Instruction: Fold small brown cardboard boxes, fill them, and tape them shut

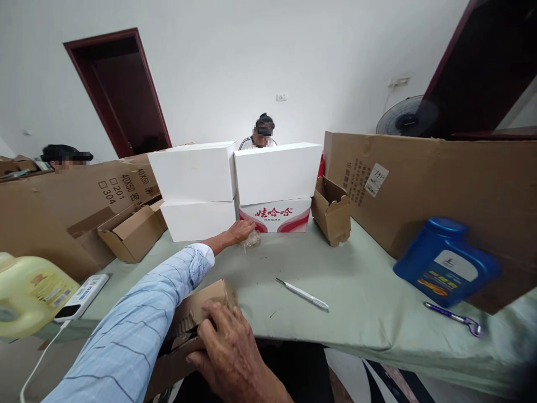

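Observation:
My left hand [242, 230] reaches out across the table, its fingers closed at a small clump of crumpled clear plastic [252, 240]. The clump lies on the cloth in front of the white carton with red print [274, 216]. Near the table's front edge, my right hand [230, 341] grips a small brown cardboard box [212, 295], fingers over its top and thumb on the near side. Part of that box is hidden by my left sleeve and right hand. A white-handled craft knife [302, 294] lies on the cloth to the right.
Plain white boxes [193, 173] are stacked at the back. Small open cardboard boxes [331, 210] stand at both sides, beside large cardboard panels [419, 190]. A blue jug [447, 260], a pen [451, 318], a yellow jug [36, 294] and a power strip [81, 296] flank the table. Two people sit beyond.

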A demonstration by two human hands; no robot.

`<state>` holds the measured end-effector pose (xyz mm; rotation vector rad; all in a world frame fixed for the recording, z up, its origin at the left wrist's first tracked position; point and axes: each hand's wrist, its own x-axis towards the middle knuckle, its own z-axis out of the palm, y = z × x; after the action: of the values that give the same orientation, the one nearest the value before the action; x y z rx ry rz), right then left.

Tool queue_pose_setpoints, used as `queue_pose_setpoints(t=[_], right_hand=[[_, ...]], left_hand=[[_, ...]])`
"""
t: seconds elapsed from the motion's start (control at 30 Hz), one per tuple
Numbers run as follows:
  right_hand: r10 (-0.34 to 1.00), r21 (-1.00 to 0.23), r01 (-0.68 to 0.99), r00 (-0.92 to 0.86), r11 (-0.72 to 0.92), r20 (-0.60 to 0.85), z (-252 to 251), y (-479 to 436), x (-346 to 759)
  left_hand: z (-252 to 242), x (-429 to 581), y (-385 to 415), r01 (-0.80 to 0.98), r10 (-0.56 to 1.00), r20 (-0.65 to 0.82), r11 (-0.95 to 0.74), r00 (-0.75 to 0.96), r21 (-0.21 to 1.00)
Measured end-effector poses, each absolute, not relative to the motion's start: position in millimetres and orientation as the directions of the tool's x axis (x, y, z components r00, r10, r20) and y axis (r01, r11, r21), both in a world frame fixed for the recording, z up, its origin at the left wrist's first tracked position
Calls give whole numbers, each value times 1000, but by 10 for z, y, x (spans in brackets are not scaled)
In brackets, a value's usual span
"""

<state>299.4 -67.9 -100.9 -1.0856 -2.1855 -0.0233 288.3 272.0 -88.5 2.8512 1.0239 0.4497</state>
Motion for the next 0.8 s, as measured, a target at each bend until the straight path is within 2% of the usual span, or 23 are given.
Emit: queue_pose_setpoints(t=[0.17, 0.37, 0.53, 0.8], right_hand=[[671, -265, 695, -411, 669, 617, -1024, -687, 3020], [655, -291, 654, -421, 699, 628, -1015, -690, 3060], [634, -292, 648, -387, 704, 670, -1064, -676, 3029], [478, -219, 591, -324, 776, 817, -1027, -632, 3055]], left_hand=[[-1141, 2827, 2815, 562, 559, 195, -826, 806, 43], [-1310, 2647, 2858, 517, 507, 194, -856, 840, 2], [-1274, 2625, 2920, 509, 509, 184, -859, 841, 52], [-1117, 2719, 3147, 638, 686, 180, -724, 705, 262]])
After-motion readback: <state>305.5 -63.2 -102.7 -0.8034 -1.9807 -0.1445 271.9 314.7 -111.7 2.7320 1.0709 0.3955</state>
